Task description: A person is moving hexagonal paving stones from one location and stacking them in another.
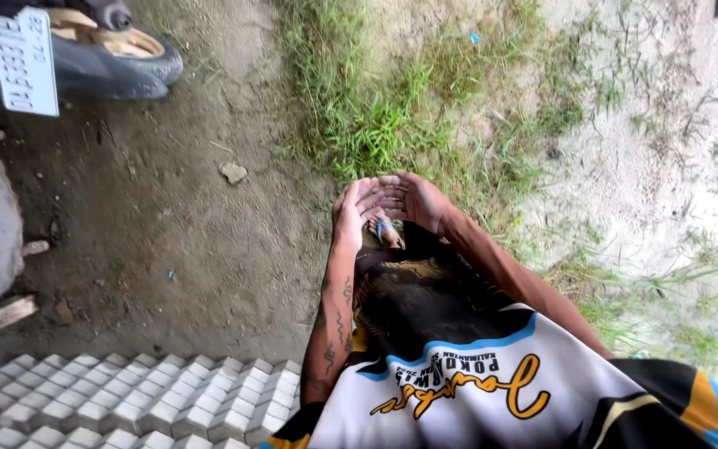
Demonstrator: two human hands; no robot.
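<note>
While both palms press together over packed dirt, the left hand (357,209) and right hand (413,199) overlap, fingers loosely curled, gripping nothing I can make out; coarse grass (367,125) tufts sprout just beyond.

An outdoor yard or roadside spot: bare packed dirt (168,224) with a stone (233,172), a patch of grass (376,116), pale sandy ground (658,150), grey paving blocks (126,399), and a parked scooter's rear (68,58) at the edge
</note>
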